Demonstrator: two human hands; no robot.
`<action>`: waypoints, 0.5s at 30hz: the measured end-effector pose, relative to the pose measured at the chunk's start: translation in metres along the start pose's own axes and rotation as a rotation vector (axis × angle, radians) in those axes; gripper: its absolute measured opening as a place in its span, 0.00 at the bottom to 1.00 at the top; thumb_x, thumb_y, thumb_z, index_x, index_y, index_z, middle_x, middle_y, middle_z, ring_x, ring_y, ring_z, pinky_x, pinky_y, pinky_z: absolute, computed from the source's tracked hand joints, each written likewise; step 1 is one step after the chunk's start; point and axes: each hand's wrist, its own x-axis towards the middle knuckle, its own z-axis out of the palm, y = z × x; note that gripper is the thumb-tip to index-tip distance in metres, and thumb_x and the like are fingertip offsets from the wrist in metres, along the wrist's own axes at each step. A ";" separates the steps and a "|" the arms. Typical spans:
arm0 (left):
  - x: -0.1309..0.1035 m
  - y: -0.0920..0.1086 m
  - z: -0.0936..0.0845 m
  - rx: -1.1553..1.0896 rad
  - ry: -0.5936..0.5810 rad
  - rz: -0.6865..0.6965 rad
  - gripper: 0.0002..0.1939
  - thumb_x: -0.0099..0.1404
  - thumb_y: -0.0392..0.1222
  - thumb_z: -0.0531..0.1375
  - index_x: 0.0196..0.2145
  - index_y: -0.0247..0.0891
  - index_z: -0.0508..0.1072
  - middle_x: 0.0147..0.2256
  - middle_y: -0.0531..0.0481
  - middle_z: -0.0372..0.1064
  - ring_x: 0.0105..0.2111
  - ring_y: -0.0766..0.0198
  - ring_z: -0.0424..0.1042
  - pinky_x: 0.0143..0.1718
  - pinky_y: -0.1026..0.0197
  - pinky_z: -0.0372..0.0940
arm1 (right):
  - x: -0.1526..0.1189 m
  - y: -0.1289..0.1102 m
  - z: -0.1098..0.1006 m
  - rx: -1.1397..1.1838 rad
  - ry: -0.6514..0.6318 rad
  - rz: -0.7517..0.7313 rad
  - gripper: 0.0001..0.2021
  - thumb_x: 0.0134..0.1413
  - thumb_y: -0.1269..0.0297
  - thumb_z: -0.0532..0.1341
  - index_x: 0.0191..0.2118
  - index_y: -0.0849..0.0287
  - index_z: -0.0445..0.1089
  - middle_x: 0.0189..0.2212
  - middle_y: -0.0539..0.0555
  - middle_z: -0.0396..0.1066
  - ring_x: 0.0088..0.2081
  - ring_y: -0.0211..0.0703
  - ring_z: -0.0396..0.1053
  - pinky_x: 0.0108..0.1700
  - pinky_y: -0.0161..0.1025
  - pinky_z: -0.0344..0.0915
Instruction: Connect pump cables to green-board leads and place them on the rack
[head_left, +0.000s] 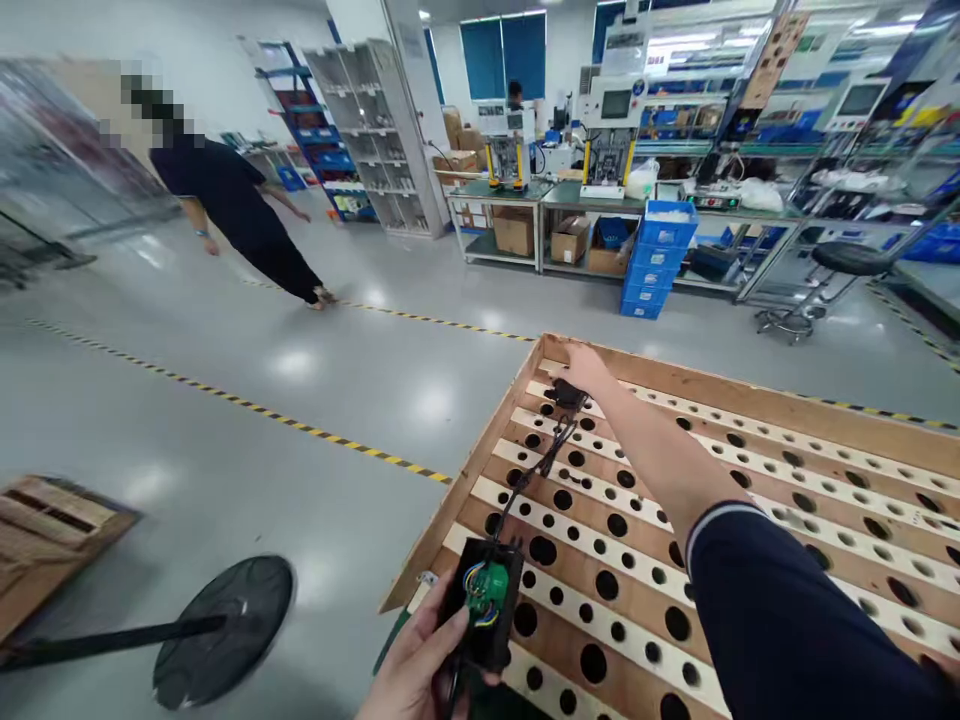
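Note:
My left hand (424,650) is closed around a black plastic housing, tilted so that its inside faces me. In it sits a green circuit board (489,592) with several coloured wires. A black cable (517,490) runs from the housing to a dark bundle (564,393) at the far left corner of a wooden rack (615,527). There my right hand (585,368) reaches down with bent fingers onto the black bundle; its fingertips are partly hidden. The rack has slats with rows of round holes, large and small, and a raised wooden rim.
Left of the rack is a round black stand base (225,630) and a wooden pallet (60,550). Yellow-black tape (300,425) marks the floor. A person (232,190) walks at the far left. Behind are stacked blue bins (657,262), workbenches with machines, and a stool (851,260).

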 end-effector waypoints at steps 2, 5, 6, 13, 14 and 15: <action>0.003 -0.014 0.014 -0.018 -0.003 0.016 0.60 0.47 0.48 0.76 0.69 0.45 0.46 0.34 0.49 0.74 0.24 0.56 0.76 0.09 0.69 0.57 | -0.034 0.027 -0.001 0.132 0.105 0.142 0.21 0.62 0.52 0.60 0.49 0.69 0.70 0.49 0.71 0.70 0.53 0.58 0.67 0.52 0.46 0.62; 0.034 -0.077 0.073 -0.032 -0.044 0.030 0.59 0.47 0.49 0.76 0.68 0.46 0.48 0.33 0.49 0.73 0.23 0.57 0.75 0.09 0.69 0.57 | -0.103 0.118 0.025 0.623 -0.040 0.482 0.24 0.63 0.43 0.55 0.36 0.64 0.69 0.32 0.66 0.73 0.38 0.55 0.72 0.38 0.44 0.67; 0.048 -0.103 0.098 -0.030 -0.054 0.029 0.58 0.47 0.49 0.76 0.68 0.46 0.49 0.33 0.49 0.73 0.23 0.57 0.75 0.09 0.69 0.57 | -0.124 0.152 0.039 0.754 -0.134 0.518 0.25 0.61 0.41 0.55 0.35 0.63 0.69 0.29 0.64 0.72 0.33 0.52 0.72 0.32 0.43 0.66; 0.146 -0.181 0.172 0.159 -0.035 0.163 0.47 0.53 0.55 0.71 0.64 0.44 0.54 0.32 0.51 0.70 0.24 0.61 0.72 0.12 0.67 0.60 | -0.131 0.239 0.062 1.279 0.072 0.343 0.19 0.58 0.47 0.61 0.36 0.60 0.64 0.30 0.54 0.72 0.23 0.36 0.66 0.21 0.32 0.59; 0.160 -0.179 0.169 0.212 0.003 0.182 0.46 0.54 0.56 0.71 0.63 0.42 0.55 0.32 0.51 0.70 0.23 0.62 0.70 0.13 0.67 0.60 | -0.116 0.232 0.053 1.187 0.112 0.288 0.16 0.63 0.50 0.57 0.39 0.60 0.65 0.31 0.54 0.73 0.24 0.37 0.68 0.22 0.32 0.61; 0.173 -0.176 0.165 0.281 0.048 0.186 0.45 0.54 0.56 0.70 0.63 0.41 0.56 0.31 0.51 0.69 0.22 0.63 0.69 0.13 0.66 0.59 | -0.102 0.222 0.045 1.058 0.112 0.242 0.14 0.66 0.54 0.53 0.41 0.61 0.65 0.32 0.55 0.73 0.26 0.38 0.69 0.24 0.33 0.63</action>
